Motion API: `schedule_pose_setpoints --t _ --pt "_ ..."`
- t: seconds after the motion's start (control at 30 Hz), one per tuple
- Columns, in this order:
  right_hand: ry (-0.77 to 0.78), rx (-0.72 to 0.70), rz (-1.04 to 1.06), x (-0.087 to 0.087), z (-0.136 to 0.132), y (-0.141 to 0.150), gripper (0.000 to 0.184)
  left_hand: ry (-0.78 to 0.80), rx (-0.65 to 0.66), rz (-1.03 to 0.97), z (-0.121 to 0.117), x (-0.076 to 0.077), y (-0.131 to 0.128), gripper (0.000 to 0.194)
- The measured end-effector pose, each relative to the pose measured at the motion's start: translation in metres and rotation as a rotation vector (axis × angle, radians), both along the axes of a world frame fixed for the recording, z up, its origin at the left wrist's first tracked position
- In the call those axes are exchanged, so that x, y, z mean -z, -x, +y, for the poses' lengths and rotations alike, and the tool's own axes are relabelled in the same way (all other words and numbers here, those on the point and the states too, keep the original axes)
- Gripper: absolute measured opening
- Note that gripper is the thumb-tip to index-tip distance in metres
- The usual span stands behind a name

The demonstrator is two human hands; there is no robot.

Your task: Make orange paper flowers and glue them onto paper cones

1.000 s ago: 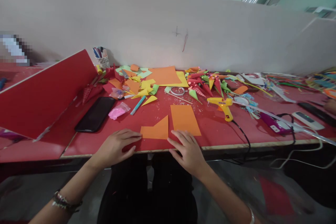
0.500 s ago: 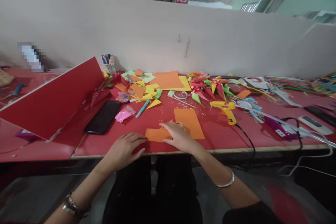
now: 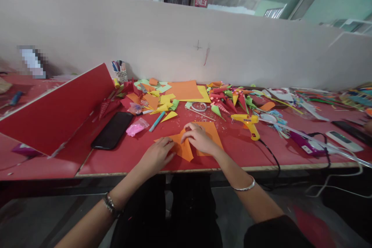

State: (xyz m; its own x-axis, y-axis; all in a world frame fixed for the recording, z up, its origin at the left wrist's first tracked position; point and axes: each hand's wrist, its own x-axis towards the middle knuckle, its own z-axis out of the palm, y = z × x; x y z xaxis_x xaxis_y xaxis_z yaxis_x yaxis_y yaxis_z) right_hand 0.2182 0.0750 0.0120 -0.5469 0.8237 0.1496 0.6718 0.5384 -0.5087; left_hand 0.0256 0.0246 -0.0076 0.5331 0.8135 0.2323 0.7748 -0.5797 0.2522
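Observation:
A small orange paper sheet (image 3: 183,152) lies near the front edge of the red table, its right part bent up in a loose fold or curl. My right hand (image 3: 200,139) grips that raised part with bent fingers. Fingers of my left hand (image 3: 160,154) rest on the sheet's left end, thumb held apart, pressing from above. Partly beneath my right hand and the small sheet is a larger orange paper (image 3: 215,133), flat on the table.
A black phone (image 3: 112,130) and a red board (image 3: 58,114) are on the left. A yellow glue gun (image 3: 248,124) with its cord lies right. Behind are paper scraps (image 3: 162,102), paper cones (image 3: 232,99), a blue marker (image 3: 157,121) and a pink bag (image 3: 137,127). A grey partition (image 3: 162,38) stands behind.
My left hand has moved right onto the small orange sheet. My right hand has lifted and bent the sheet's right part, which lay flatter before.

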Motion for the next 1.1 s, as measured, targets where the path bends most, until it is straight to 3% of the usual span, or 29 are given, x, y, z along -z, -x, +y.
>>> schedule_pose_setpoints --t 0.13,0.27,0.53,0.73,1.1 --pt "0.207 0.081 0.165 0.011 0.010 -0.004 0.040 0.041 -0.079 0.124 0.004 0.004 -0.012 0.031" --pt "0.267 0.245 0.265 0.014 0.008 -0.003 0.026 0.070 -0.098 0.136 0.009 0.002 -0.016 0.038" --pt "0.178 0.402 0.154 0.018 -0.017 0.001 0.017 0.030 -0.143 0.265 0.014 0.004 -0.028 0.046" --pt "0.106 0.409 0.138 0.029 -0.021 0.005 0.015 0.023 -0.179 0.289 0.013 0.006 -0.033 0.045" --pt "0.036 0.434 0.058 0.033 -0.027 0.010 0.018 0.008 -0.191 0.313 0.012 0.007 -0.037 0.045"
